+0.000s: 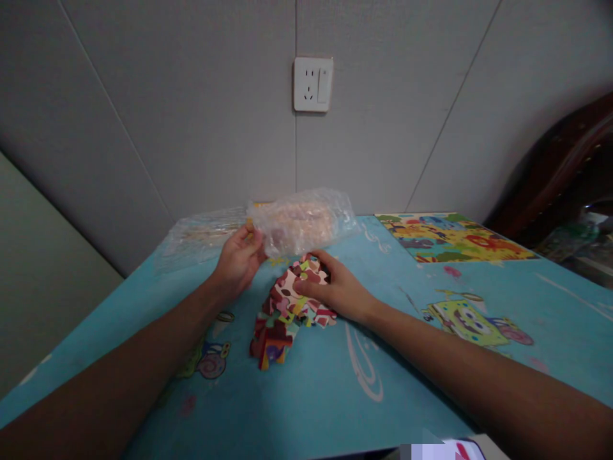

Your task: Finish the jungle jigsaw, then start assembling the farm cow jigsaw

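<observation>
A heap of colourful jigsaw puzzle pieces (287,306) lies on the blue cartoon tablecloth in front of me. My right hand (332,284) curls over the upper right of the heap, thumb across the top pieces and fingertips mostly hidden behind them. To the left, my left hand (242,259) pinches the near left edge of a clear plastic bag (306,220). Something pale pinkish shows through the crinkled plastic, too blurred to name.
Another clear plastic wrapper (201,233) lies at the back left. A finished-looking animal picture (450,236) rests flat at the back right. Behind the table is a grey wall with a socket (313,84). A lit phone screen (445,450) shows at the bottom edge.
</observation>
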The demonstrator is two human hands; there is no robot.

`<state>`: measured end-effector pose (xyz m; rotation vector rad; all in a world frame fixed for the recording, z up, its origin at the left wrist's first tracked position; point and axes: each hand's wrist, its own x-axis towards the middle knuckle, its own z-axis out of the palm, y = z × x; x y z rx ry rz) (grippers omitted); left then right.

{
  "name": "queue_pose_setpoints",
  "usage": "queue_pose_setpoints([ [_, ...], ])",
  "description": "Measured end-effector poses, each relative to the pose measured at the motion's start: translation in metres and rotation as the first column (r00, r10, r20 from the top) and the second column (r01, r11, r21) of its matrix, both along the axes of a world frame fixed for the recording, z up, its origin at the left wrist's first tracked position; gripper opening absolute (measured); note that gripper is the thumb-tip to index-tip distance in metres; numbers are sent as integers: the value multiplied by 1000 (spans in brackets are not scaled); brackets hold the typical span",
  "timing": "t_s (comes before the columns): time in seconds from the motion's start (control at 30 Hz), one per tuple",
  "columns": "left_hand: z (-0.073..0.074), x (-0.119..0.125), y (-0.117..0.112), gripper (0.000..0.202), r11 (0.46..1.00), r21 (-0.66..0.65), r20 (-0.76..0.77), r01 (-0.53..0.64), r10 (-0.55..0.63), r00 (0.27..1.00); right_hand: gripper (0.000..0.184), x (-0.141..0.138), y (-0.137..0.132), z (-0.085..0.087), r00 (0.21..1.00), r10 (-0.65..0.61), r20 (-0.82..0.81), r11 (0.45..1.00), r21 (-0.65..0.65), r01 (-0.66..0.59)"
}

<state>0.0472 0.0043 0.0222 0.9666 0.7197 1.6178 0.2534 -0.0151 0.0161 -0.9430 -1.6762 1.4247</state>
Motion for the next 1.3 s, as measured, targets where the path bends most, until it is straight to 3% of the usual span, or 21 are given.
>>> queue_pose_setpoints([
  [0.13, -11, 18, -10, 32, 992, 6, -281, 128, -121, 952, 43, -1, 0, -7, 989, -73, 125, 983, 178, 50],
  [0.37, -8, 18, -13, 33, 991, 86, -395, 102, -60, 917, 40, 1, 4, -6, 980, -107, 168, 966, 251, 62],
  [0.5, -9, 13, -9, 33, 988, 142, -405, 54, 8, 914, 37, 4, 4, 0, 980, -83, 183, 979, 197, 47],
  [0.6, -9, 12, -11, 28, 980, 190, -499, 53, 50, 865, 47, 5, 5, 2, 990, -127, 56, 989, 85, 122],
  [0.7, -8, 10, -14, 16, 962, 268, -662, 59, 139, 737, 45, 6, 11, 0, 964, -191, -183, 979, 34, 200],
  [0.8, -3, 1, -12, 8, 911, 388, -822, 139, 274, 500, 37, 8, 22, -7, 907, -294, -301, 952, -14, 304],
  [0.87, -1, -9, -7, 6, 864, 467, -850, 189, 381, 363, 34, 10, 30, -11, 871, -372, -320, 925, -53, 376],
  [0.93, 0, -22, 0, 8, 842, 533, -831, 89, 501, 241, 33, 13, 36, -14, 847, -406, -343, 911, -77, 406],
  [1.0, -2, -36, 6, 16, 787, 596, -785, -160, 613, 94, 32, 16, 39, -14, 835, -411, -367, 909, -100, 404],
  [1.1, -9, -59, 12, 35, 702, 564, -800, -435, 594, -79, 32, 18, 40, -12, 821, -422, -383, 906, -149, 396],
  [1.2, -16, -79, 15, 26, 694, 467, -859, -548, 504, -93, 34, 18, 39, -9, 808, -436, -396, 900, -198, 389],
  [1.3, -18, -88, 18, 21, 676, 412, -839, -611, 544, 36, 34, 17, 39, -9, 812, -425, -400, 905, -204, 373],
])
